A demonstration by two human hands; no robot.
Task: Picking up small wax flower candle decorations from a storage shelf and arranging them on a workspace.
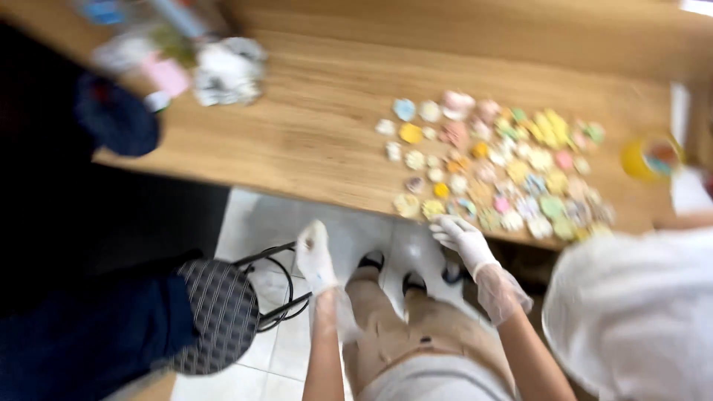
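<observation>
The frame is motion-blurred. Both my hands wear thin clear plastic gloves. My left hand (pixel 315 256) hangs over the floor below the table edge, fingers loosely together, holding nothing. My right hand (pixel 460 236) is near the front edge of the wooden table (pixel 312 134), fingers spread, empty. Just beyond it lie several small pastel pieces (pixel 494 160), flower and round shapes in yellow, pink, green and blue, spread flat on the tabletop.
A dark checked stool (pixel 223 312) with a black wire frame stands on the white tiled floor at left. A person in white (pixel 631 312) is at right. A yellow cup (pixel 648 157) stands at the table's right end; blurred clutter (pixel 223 70) lies far left.
</observation>
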